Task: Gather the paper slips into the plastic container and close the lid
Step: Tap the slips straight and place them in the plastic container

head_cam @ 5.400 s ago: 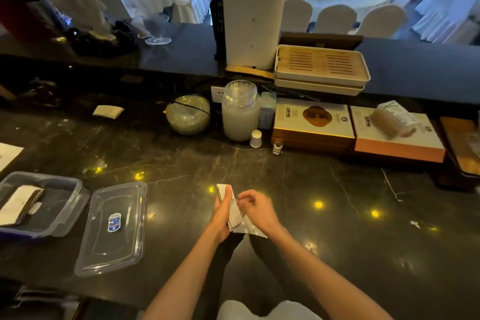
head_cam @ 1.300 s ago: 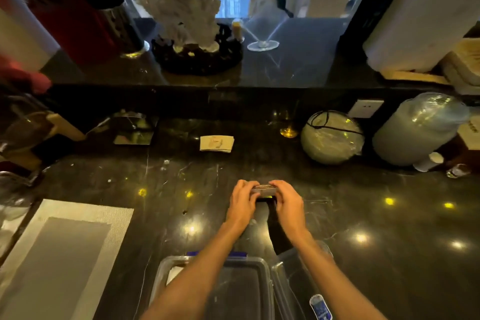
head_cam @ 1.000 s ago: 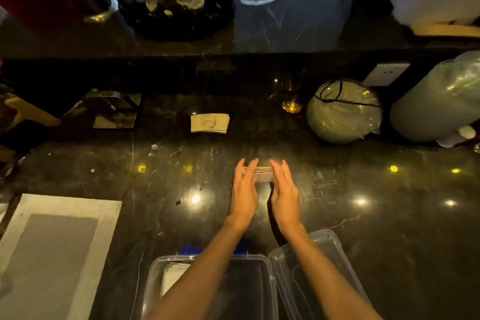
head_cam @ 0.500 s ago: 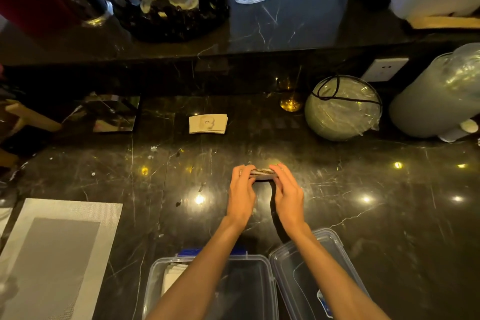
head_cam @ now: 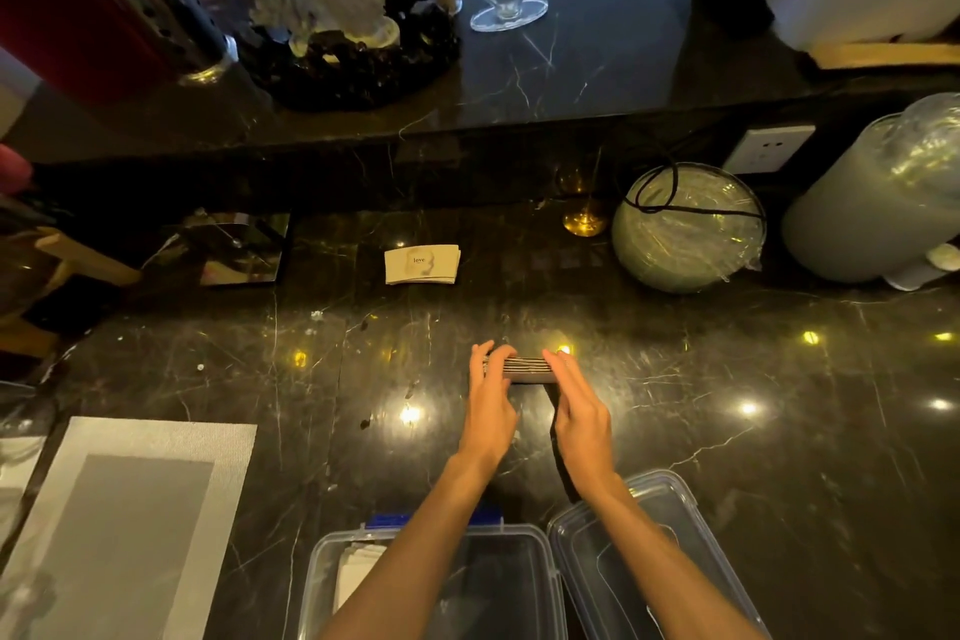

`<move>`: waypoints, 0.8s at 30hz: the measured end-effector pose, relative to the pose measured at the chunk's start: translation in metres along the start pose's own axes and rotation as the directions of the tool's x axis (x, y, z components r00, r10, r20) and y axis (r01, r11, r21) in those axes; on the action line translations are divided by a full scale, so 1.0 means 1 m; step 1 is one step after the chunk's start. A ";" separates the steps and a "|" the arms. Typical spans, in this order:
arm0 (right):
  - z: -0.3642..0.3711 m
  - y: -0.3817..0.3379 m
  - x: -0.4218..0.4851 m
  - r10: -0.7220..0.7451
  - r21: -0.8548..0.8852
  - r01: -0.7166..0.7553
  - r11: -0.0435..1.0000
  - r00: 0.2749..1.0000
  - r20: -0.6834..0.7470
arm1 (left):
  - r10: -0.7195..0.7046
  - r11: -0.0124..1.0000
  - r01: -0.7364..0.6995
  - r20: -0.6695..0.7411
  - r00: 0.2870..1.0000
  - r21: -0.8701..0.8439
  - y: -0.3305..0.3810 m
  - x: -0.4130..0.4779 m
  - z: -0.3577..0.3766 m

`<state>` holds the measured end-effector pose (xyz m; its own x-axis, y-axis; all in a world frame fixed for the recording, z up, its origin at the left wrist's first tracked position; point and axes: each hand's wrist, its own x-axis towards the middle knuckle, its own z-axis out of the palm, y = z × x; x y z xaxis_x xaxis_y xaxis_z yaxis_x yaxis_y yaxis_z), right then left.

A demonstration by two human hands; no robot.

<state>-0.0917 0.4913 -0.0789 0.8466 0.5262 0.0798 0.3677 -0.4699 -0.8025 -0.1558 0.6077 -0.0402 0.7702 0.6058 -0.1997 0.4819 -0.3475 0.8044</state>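
— Paper stack point(head_cam: 519, 368) on edge on the counter point(head_cam: 727, 431), pressed between left hand point(head_cam: 491, 398) and right hand point(head_cam: 582, 413), fingers flat.

— Progress?

— Container point(head_cam: 322, 582) open, some slips inside; lid point(head_cam: 670, 499) off beside it; another pile point(head_cam: 422, 264) farther back.

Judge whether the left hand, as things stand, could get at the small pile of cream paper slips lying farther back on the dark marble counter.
Probably yes: bare counter lies between the left hand and the cream pile, but both hands now clasp another stack of slips.
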 end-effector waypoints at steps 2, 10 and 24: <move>0.000 -0.001 -0.004 0.008 -0.015 -0.008 1.000 1.000 0.004 | -0.028 1.000 0.028 0.026 0.999 0.006 -0.001 -0.003 0.001; -0.024 -0.020 0.011 -0.013 0.004 0.013 1.000 0.995 0.095 | -0.140 0.968 0.104 0.147 0.979 0.230 0.020 0.006 -0.018; -0.042 -0.177 -0.018 0.326 0.615 -0.588 0.526 0.807 0.493 | -0.331 0.831 0.318 0.055 0.942 -0.455 0.051 -0.060 -0.109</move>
<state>-0.1556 0.5348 0.0864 0.6127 0.6211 -0.4887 -0.5412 -0.1209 -0.8322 -0.2232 0.6313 0.0734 0.5892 0.6464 -0.4847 0.4554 0.2297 0.8601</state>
